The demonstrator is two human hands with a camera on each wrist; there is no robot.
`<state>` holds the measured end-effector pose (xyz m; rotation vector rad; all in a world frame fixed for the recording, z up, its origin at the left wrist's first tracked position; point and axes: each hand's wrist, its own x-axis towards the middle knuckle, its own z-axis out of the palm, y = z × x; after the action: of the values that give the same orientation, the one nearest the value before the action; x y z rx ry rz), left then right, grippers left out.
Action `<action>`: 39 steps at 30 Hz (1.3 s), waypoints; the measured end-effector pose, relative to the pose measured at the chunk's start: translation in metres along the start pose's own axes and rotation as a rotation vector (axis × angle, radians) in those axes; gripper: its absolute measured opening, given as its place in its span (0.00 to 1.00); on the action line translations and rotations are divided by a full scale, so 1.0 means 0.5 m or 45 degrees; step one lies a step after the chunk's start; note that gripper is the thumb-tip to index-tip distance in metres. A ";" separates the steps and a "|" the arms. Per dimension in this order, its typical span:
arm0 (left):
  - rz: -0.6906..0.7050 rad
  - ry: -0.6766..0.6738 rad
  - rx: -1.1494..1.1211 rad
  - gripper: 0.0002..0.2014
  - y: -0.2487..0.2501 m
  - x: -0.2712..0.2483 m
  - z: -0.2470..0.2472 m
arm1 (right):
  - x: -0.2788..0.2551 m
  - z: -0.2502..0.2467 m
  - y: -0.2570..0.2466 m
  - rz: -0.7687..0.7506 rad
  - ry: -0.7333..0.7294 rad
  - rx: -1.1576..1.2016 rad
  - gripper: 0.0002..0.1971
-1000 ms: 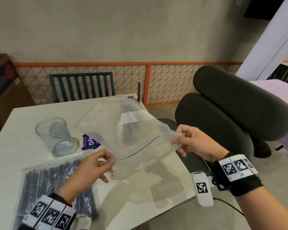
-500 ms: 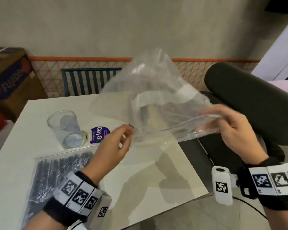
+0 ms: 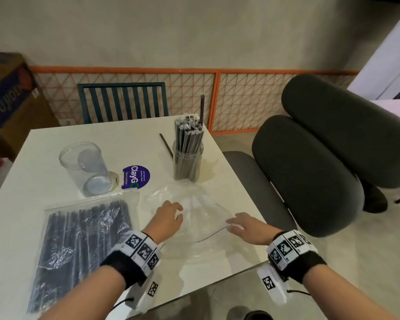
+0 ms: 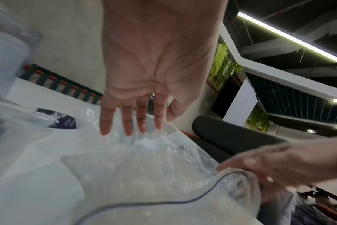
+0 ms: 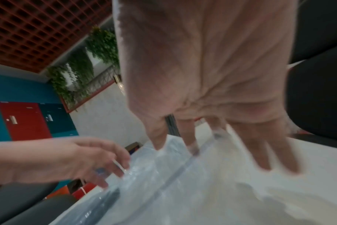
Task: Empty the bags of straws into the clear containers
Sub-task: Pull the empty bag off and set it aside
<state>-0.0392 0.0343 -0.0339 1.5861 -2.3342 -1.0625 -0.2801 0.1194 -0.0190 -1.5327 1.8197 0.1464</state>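
An empty clear zip bag (image 3: 201, 218) (image 4: 144, 167) (image 5: 183, 190) lies flat on the white table (image 3: 56, 146). My left hand (image 3: 173, 209) (image 4: 133, 118) hovers over its left side with straight, spread fingers. With its fingers extended too, my right hand (image 3: 234, 224) (image 5: 221, 137) touches the bag's zip edge. At the left lies a sealed bag of black straws (image 3: 83, 245). An empty clear container (image 3: 83, 167) stands behind it. A second clear container (image 3: 188, 162), packed with black straws, stands at the back right.
One loose black straw (image 3: 166, 145) lies beside the filled container. A purple round sticker (image 3: 136, 177) sits mid-table. A dark padded chair (image 3: 310, 172) is close to the table's right edge, and a teal slatted chair (image 3: 123, 101) stands behind the table.
The empty bag, held up in the air by both hands before, now lies on the table. Both hands have let go and opened over it.
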 end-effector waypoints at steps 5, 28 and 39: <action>-0.156 -0.041 0.211 0.23 0.019 0.032 0.079 | 0.035 -0.043 -0.058 -0.177 0.503 -0.248 0.16; -0.127 -0.141 0.858 0.59 -0.021 0.093 0.015 | 0.191 -0.031 -0.120 -0.293 -0.054 -0.478 0.53; -0.244 -0.203 0.293 0.38 -0.028 0.104 -0.012 | 0.197 -0.066 -0.091 -0.217 -0.232 -0.486 0.43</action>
<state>-0.0486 -0.0157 -0.0523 1.9064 -2.5288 -1.0213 -0.2560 0.0100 -0.0375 -1.8611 1.5699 0.5595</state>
